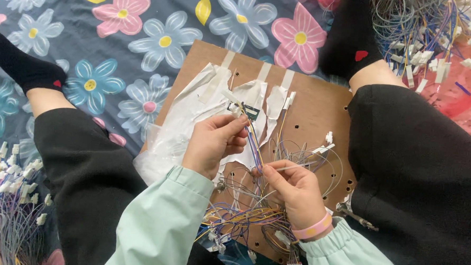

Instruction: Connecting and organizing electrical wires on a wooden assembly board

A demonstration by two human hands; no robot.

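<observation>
- I am pinching a small bundle of coloured wires point(254, 144) with my left hand point(214, 143), its grip clenched on the upper end just below a small white connector point(231, 98).
- My right hand point(295, 191) is grasping the lower end of the same bundle, fingers closed around it.
- The wires are running nearly upright in view, long axis leaning slightly up-left, connector end pointing away from me.
- They are hovering above a brown pegboard point(321, 107) lying on the flowered bedspread point(144, 33) between my legs.
- Loose wire loops point(243, 207) are crowding the board's near edge; its far right part is lying barer.
- Wire heaps are sitting at the near left point(5, 202) and far right point(435, 35).
</observation>
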